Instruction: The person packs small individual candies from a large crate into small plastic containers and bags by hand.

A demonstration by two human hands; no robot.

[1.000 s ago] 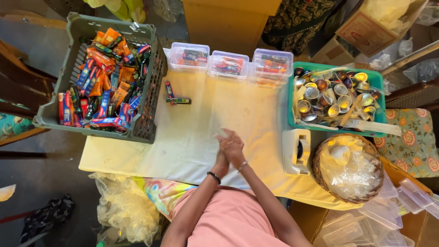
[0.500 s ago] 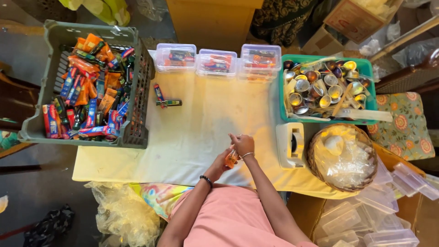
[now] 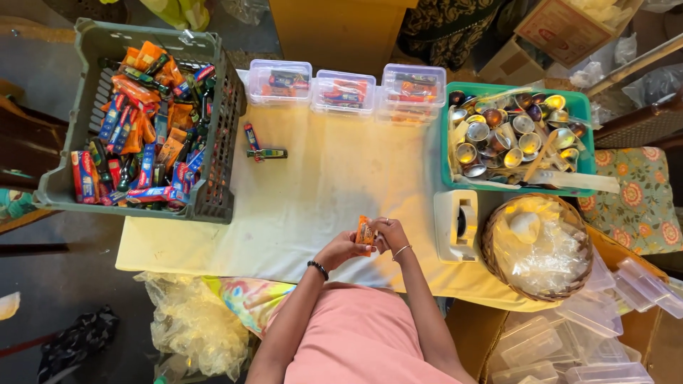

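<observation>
A matt pale cloth [image 3: 320, 206] covered the surface. The grey crate [image 3: 220, 142] and three clear lidded boxes [image 3: 341, 92] were plastic; the little cups [image 3: 498, 135] shone metallic; the basket [image 3: 498, 263] was woven cane holding glossy film.

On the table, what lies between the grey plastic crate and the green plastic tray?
Head view: between grey plastic crate and green plastic tray, bare cream tablecloth, with two small packets near the crate.

top: pink | left wrist: dark band | right wrist: thin, possibly metal bangle
</observation>
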